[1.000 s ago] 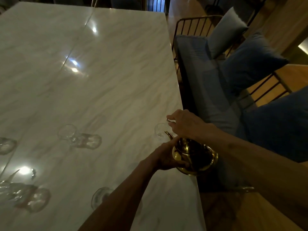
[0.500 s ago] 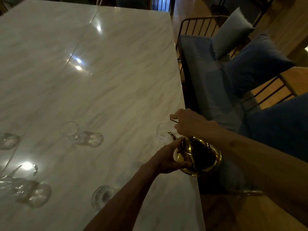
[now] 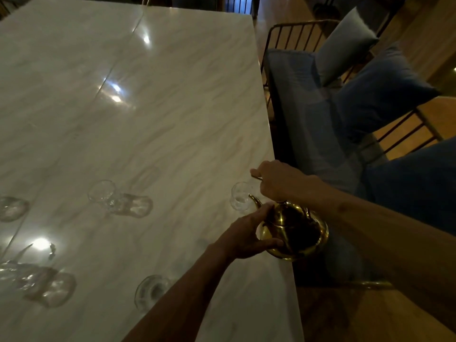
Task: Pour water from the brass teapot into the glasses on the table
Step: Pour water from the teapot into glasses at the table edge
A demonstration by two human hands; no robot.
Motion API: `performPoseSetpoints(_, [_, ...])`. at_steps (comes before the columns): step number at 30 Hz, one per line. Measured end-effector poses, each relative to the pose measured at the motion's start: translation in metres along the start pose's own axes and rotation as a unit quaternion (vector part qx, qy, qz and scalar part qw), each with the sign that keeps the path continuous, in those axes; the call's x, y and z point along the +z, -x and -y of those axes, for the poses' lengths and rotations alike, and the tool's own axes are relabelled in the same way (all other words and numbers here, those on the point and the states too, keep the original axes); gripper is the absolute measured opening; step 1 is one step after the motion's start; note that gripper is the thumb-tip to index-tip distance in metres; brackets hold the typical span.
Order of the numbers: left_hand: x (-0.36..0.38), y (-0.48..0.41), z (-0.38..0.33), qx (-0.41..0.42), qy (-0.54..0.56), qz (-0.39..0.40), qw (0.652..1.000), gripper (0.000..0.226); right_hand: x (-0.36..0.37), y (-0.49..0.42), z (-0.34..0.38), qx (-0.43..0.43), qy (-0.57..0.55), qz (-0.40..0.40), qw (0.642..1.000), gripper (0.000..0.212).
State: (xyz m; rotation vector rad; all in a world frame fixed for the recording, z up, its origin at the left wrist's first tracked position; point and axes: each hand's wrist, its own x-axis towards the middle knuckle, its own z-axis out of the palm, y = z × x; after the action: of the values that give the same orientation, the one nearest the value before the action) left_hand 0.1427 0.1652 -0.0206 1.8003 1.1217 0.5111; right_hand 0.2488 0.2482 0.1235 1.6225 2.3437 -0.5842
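Note:
The brass teapot [image 3: 294, 233] hangs at the right edge of the marble table [image 3: 158, 114], tilted so its spout sits over a small clear glass [image 3: 240, 197]. My right hand [image 3: 278, 180] grips the thin handle above the pot. My left hand [image 3: 249, 232] cups the pot's left side, fingers curled round its body. More clear glasses stand on the table: one at mid-left [image 3: 102, 193], one at the far left edge [image 3: 11, 208], one by my left forearm [image 3: 150, 291] and a cluster at the lower left [image 3: 49, 287]. No stream of water is visible.
A blue-cushioned bench [image 3: 303, 114] with a metal-bar back runs along the table's right side, holding a grey pillow [image 3: 345, 45] and blue pillows [image 3: 385, 90]. Wooden floor shows beyond it. Ceiling lights glare off the tabletop.
Teapot and both hands keep nearly the same pose over the right-edge glass; the view has drifted slightly.

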Motion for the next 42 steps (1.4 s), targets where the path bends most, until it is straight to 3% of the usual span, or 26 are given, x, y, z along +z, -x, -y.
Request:
performPoseSetpoints(27, [-0.003,-0.002,-0.001,0.018,-0.037,-0.007,0.999,0.085,-0.002,0.012,0.004,-0.001,-0.013,-0.024,1.0,0.045])
performPoseSetpoints(42, [-0.039,0.027,-0.013,0.111,-0.105,-0.009,0.988,0.077,0.012,0.048,0.016,0.018,-0.099,-0.158,0.982,0.052])
